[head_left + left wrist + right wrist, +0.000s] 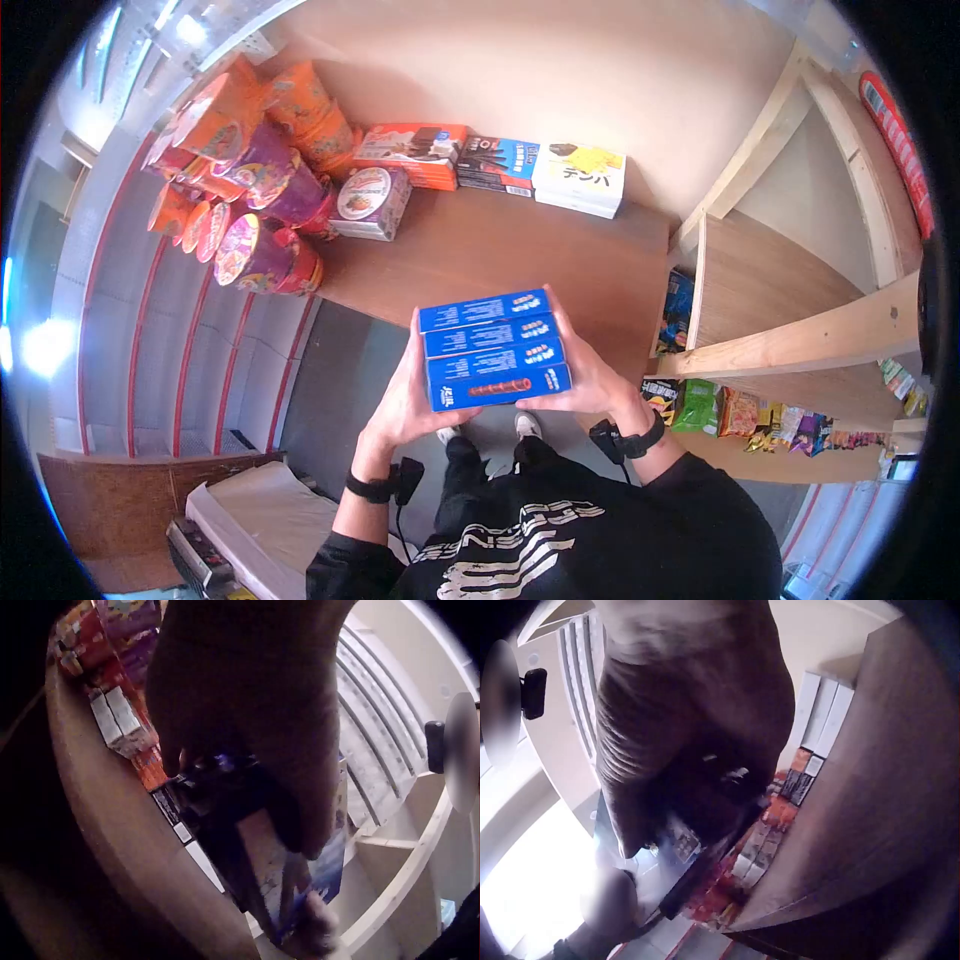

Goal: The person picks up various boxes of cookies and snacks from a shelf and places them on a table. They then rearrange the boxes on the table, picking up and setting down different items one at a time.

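Observation:
Three blue snack boxes [490,345], pressed together in one block, are held in front of my body over the front edge of the brown shelf [500,240]. My left hand [403,395] grips the block's left end, the thumb along its near side. At the opposite end, my right hand [585,378] holds it with the thumb under the near corner. In the left wrist view the left hand [247,697] shadows most of the boxes. The right hand [697,690] likewise covers much of them in the right wrist view.
Along the back of the shelf stand orange boxes [410,155], blue-black boxes [498,165] and white boxes [580,178]. A purple-white pack [370,203] sits nearer, beside stacked orange and purple cups [260,170]. A wooden frame [800,325] rises at right, with hanging snack bags [697,408] below.

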The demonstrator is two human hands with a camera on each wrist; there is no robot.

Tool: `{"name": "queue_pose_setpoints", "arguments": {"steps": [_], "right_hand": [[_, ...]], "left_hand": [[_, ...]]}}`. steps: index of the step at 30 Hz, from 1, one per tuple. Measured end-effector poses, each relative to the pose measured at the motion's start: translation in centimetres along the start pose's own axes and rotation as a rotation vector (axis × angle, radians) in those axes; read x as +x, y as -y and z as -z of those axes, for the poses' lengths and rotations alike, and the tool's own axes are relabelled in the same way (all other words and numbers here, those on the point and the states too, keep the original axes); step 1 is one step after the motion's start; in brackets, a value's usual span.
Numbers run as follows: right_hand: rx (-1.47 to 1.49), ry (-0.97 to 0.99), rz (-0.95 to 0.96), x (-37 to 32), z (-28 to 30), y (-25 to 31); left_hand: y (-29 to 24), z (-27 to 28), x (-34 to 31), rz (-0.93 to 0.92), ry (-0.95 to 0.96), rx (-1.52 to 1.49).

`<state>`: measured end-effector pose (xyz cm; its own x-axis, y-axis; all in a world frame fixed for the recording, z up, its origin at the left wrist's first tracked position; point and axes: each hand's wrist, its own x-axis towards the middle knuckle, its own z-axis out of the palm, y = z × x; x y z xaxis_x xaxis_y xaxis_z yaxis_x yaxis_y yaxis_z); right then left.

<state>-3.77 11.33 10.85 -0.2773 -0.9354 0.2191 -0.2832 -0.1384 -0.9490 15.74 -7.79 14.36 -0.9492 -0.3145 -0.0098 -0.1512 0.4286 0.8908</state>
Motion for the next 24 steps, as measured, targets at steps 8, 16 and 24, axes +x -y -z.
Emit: {"name": "queue_pose_setpoints", "arguments": {"steps": [8,16,24], "right_hand": [[-0.126,-0.259,-0.060,-3.2,-1.4,-4.2],[-0.116,-0.399,-0.130,-2.3,-2.9,-3.9],[0.606,-0.499,-0.596,13.2,-0.4,-2.5]], "left_hand": [[3.9,-2.1,4.6,-0.120,0.153,0.156],[6.7,-1.5,6.5,-0.244,0.270,-0.138],[7.4,7.6,13.5,0.145,0.093,-0.573]]}}
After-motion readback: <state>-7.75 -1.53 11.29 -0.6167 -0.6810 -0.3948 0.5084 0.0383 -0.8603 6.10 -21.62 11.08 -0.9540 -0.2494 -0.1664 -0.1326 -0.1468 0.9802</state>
